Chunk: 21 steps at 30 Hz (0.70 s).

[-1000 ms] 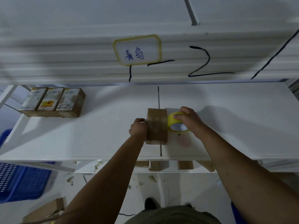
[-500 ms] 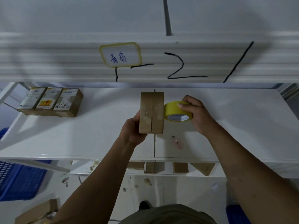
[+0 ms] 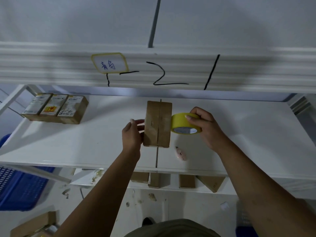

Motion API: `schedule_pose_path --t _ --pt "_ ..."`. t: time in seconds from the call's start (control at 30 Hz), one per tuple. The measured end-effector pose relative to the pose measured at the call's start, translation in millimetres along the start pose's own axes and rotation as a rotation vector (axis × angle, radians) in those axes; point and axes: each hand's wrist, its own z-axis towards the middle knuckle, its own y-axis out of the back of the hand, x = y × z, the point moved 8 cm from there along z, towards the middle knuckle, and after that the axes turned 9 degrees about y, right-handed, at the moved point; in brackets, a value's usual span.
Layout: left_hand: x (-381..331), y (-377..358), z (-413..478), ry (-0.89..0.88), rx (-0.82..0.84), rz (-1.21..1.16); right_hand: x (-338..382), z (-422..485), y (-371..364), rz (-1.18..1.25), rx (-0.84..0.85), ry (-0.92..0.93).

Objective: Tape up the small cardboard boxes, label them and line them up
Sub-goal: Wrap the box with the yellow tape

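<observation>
A small brown cardboard box (image 3: 157,124) is held up above the white shelf (image 3: 95,142), its flap seam facing me. My left hand (image 3: 132,132) grips the box's left side, with the fingers partly behind it. My right hand (image 3: 204,127) holds a yellow tape roll (image 3: 183,123) pressed against the box's right edge. Three labelled boxes (image 3: 55,108) stand side by side at the shelf's far left.
A small pink cutter (image 3: 180,153) lies on the shelf below the tape. Several cardboard boxes (image 3: 186,181) sit on the lower shelf. A blue crate (image 3: 18,187) stands at lower left. An upper shelf beam (image 3: 171,69) with writing hangs overhead.
The box was lifted off the shelf and turned seam-up a second ago. Since then my left hand's fingers have shifted along its left side, while the tape roll stays at the right edge.
</observation>
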Motion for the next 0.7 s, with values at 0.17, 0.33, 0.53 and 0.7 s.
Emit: schedule_pose_path --t 0.17,0.33,0.53,0.7 --pt "-11 -26 -24 -0.097 0.094 0.345 5 -5 -2 -0.048 -0.006 0.013" --pt "23 -25 -20 0.196 0.158 0.150 11 -11 -8 0.140 -0.028 -0.042" --pt "46 -33 -24 0.344 0.308 -0.121 10 -26 -19 0.455 0.064 -0.071" --pt "41 -25 -21 0.330 0.308 -0.211 14 -25 15 0.015 -0.012 -0.045"
